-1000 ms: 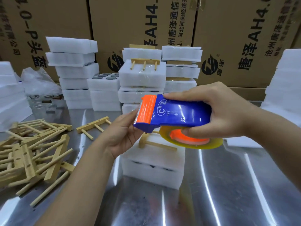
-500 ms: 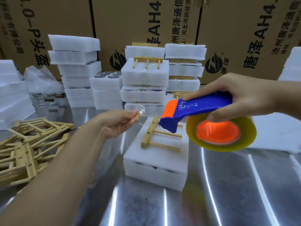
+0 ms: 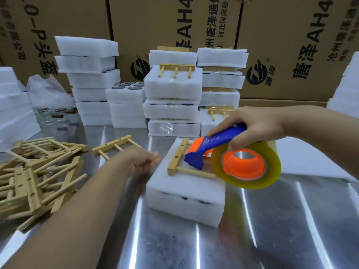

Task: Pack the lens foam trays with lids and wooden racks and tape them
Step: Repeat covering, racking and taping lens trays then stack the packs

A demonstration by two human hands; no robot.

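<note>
A white foam tray with its lid (image 3: 182, 193) lies on the steel table, and a wooden rack (image 3: 175, 159) rests on top of it. My right hand (image 3: 254, 127) grips a blue and orange tape dispenser (image 3: 217, 141) with a roll of clear tape (image 3: 245, 166), held just over the rack. The dispenser's blue front end points down at the rack. My left hand (image 3: 144, 162), blurred, sits at the tray's upper left edge with fingertips pinched together on the tape end; the clear strip itself barely shows.
A heap of wooden racks (image 3: 35, 175) lies at the left, with one loose rack (image 3: 114, 146) behind my left hand. Stacks of taped foam trays (image 3: 172, 98) and plain foam (image 3: 89, 74) stand behind, before cardboard boxes (image 3: 291, 45). More foam lies at the right (image 3: 310, 160).
My left hand dropped from mid-air to the tray's left edge with the tape end. My right hand lowered the dispenser onto the rack.
</note>
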